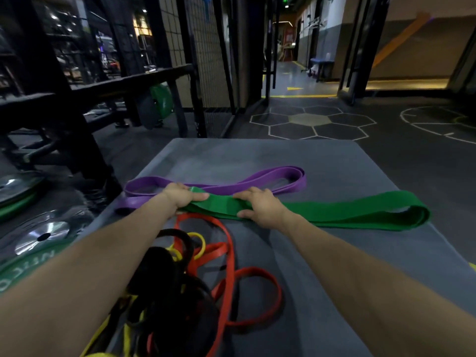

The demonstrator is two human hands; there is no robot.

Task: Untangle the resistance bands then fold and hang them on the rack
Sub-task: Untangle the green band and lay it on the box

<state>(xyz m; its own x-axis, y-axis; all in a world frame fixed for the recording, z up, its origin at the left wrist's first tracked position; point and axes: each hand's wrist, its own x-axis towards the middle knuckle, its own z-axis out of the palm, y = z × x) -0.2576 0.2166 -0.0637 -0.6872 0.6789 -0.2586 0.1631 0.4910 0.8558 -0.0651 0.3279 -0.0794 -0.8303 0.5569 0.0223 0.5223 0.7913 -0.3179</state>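
Both hands are on the green band (334, 211), which lies flat across the grey worktop (309, 161). My left hand (181, 198) grips its folded left end, thumb laid over the top; my right hand (257, 204) presses down just beside it with curled fingers, thumb tucked at the near edge. Held this way, the band looks pinned so a fold can be flattened. Beyond the hands, a purple band (231, 185) lies doubled over, apparently already freed and set aside. Near me, a red band (226, 253) loops out of a knot with yellow (198, 243) and black (177, 279) bands that are still tangled. No hanging rack can be surely picked out.
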